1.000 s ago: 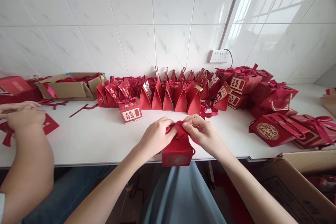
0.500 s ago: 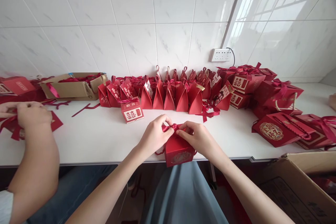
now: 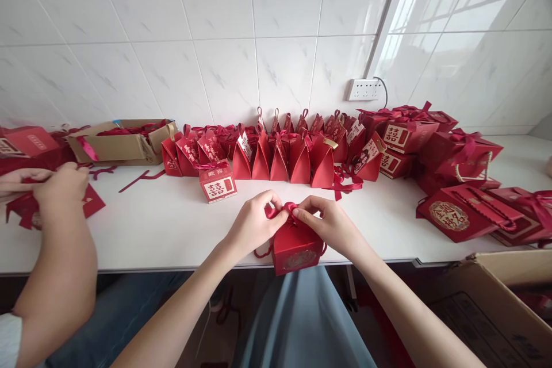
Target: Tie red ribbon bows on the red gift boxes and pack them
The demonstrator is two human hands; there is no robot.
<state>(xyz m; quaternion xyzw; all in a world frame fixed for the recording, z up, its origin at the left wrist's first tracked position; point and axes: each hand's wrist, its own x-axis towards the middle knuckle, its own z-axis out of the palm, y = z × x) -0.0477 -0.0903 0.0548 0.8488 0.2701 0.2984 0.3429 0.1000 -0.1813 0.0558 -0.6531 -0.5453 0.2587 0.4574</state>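
At the front edge of the white table (image 3: 181,230) sits a red box (image 3: 297,241), boxy and smooth, its flat top catching a soft sheen. A pale ornate emblem (image 3: 301,260) marks its near face, and twisted dark-red cord (image 3: 262,253) loops out at both sides. Above its top, the left hand (image 3: 256,222) and right hand (image 3: 332,223) each pinch the glossy red ribbon (image 3: 290,207) between thumb and forefinger.

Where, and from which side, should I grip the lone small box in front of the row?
I'd come from the near side and span the small box by its left and right walls, below the ribbon: tent-shaped boxes stand behind, and its boxy sides look firmer than the ribbon.
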